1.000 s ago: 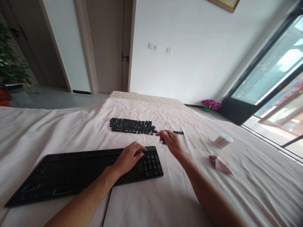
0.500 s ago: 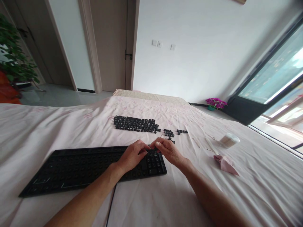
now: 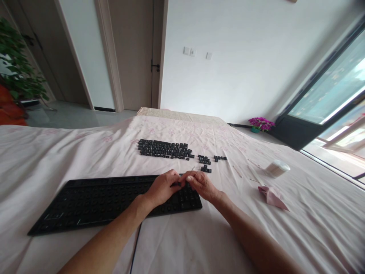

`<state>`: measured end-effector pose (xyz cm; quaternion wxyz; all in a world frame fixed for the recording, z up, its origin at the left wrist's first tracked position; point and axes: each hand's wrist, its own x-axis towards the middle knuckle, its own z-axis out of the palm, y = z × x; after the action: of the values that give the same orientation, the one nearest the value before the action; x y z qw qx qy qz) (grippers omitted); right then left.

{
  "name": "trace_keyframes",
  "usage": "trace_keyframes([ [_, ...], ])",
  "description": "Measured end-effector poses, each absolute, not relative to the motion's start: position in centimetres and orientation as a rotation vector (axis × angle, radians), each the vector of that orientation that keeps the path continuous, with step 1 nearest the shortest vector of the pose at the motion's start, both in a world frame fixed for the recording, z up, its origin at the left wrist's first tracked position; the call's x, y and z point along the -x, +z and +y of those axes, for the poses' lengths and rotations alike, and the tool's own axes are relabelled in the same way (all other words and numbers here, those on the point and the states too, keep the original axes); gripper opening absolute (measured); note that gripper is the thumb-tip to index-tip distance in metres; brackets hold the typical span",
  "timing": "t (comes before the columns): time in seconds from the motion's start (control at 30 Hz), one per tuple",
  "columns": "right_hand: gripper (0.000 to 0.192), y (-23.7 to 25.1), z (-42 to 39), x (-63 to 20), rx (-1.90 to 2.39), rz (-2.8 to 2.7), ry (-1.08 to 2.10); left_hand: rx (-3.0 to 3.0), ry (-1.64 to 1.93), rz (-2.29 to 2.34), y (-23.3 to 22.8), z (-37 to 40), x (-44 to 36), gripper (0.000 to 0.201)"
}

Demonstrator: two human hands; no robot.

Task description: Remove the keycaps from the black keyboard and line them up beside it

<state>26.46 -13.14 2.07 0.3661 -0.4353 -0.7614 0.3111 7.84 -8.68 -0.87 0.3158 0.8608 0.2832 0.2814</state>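
Note:
A black keyboard (image 3: 108, 201) lies on the pink floral cloth, many of its key positions bare of keycaps. My left hand (image 3: 164, 186) is over its right part, fingers pinched together; what they hold, if anything, is hidden. Against its fingertips, my right hand (image 3: 201, 183) is closed above the number pad (image 3: 186, 196), where keys still show. A thin bent wire (image 3: 195, 167) sticks out from the top of my right hand. Beyond the keyboard, loose black keycaps (image 3: 165, 149) lie in rows, with smaller groups of keycaps (image 3: 205, 168) nearer my right hand.
To the right are a round tub of cotton swabs (image 3: 277, 168), a loose swab (image 3: 237, 171) and a folded pink cloth (image 3: 272, 197). A cable (image 3: 136, 243) runs from the keyboard towards me. Purple flowers (image 3: 261, 124) stand on the floor by the wall.
My left hand has moved slightly right and its fingers have closed in against my right hand. My right hand's fingers have curled lower over the number pad.

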Motion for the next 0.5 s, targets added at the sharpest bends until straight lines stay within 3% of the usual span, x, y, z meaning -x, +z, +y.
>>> trace_keyframes([
  [0.2,0.042,0.4,-13.4,-25.5,1.052,-1.798,0.663,-2.331,0.728,0.845,-0.8,-9.0,-8.8,0.004],
  [0.5,0.039,-0.7,-14.1,-25.1,0.989,-1.873,0.426,-2.459,0.787,0.797,-0.7,-9.4,-9.1,0.022],
])
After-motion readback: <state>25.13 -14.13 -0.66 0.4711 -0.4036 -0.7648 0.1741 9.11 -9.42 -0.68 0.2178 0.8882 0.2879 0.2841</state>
